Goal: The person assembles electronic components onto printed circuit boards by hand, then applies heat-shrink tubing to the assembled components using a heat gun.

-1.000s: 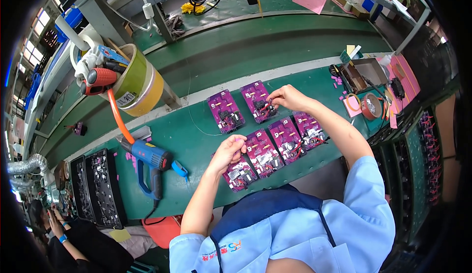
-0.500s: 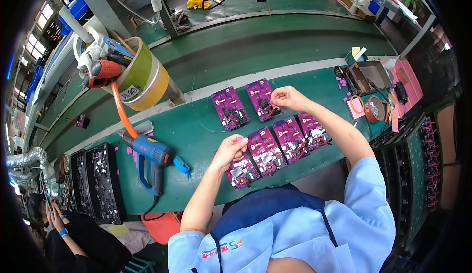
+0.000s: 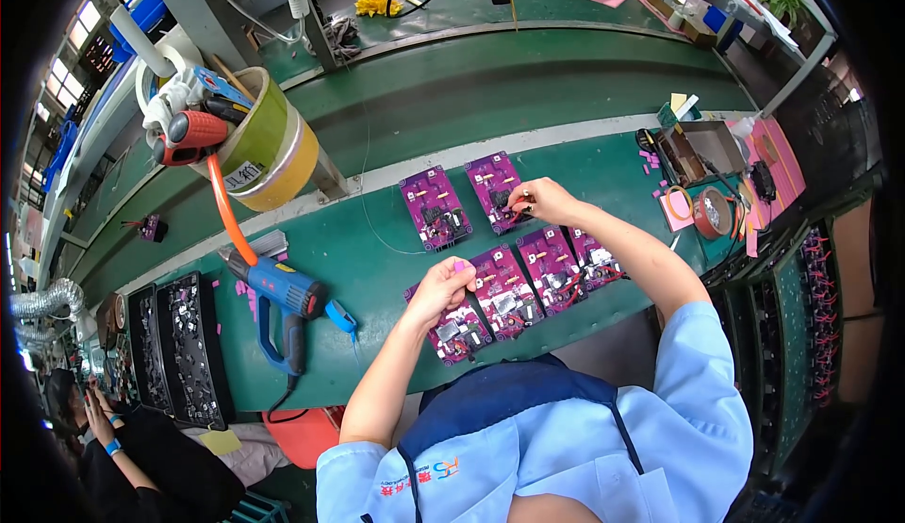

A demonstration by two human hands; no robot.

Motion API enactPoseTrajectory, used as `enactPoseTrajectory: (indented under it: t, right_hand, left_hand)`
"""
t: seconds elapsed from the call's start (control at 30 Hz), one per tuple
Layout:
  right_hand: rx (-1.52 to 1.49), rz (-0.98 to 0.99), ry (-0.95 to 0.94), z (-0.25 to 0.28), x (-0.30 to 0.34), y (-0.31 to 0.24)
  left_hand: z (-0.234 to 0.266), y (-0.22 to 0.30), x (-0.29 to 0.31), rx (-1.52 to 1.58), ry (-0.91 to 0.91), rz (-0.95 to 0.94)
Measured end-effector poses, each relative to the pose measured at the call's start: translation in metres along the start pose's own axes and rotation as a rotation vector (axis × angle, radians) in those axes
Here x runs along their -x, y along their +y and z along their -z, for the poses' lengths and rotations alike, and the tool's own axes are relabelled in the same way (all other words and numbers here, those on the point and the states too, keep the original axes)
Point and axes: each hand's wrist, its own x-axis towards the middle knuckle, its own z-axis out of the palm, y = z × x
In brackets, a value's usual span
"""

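Pinching a small pink piece point(image 3: 460, 266) between thumb and forefinger, the left hand point(image 3: 441, 289) sits over the nearest corner of a front row of four purple circuit boards point(image 3: 509, 289); whether it touches them I cannot make out. At that hand's 1 o'clock, the right hand point(image 3: 547, 199) has its fingertips at the red wires point(image 3: 524, 210) of the far right board point(image 3: 490, 179); from my end I cannot tell if they are clamped on a wire or only against it. The far left board point(image 3: 432, 203) lies just beside that one, at its 8 o'clock, flat on the green bench point(image 3: 368, 278).

From the left hand, I see a blue heat gun point(image 3: 283, 287) at 9 o'clock and a yellow-green bucket point(image 3: 302, 160) between 10 and 11. A pink pad point(image 3: 675, 204) lies at the right hand's 3 o'clock.
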Motion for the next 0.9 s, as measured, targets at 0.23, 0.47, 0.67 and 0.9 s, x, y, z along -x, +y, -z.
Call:
enactPoseTrajectory:
  t: [0.23,0.47,0.67,0.9]
  right_hand:
    - [0.448,-0.110,-0.065,0.000,0.000,-0.006]
    - [-0.108,0.041,0.003,0.009,0.060,-0.093]
    - [0.071,0.115,0.014,-0.023,0.084,-0.090]
    - [-0.365,-0.020,0.103,-0.028,0.088,-0.099]
  left_hand:
    - [-0.006,0.003,-0.001,-0.056,0.043,-0.055]
    - [-0.030,0.016,0.004,-0.044,0.060,-0.037]
    - [-0.055,0.019,-0.002,-0.156,-0.238,-0.066]
    - [-0.053,0.017,-0.003,-0.338,-0.303,-0.014]
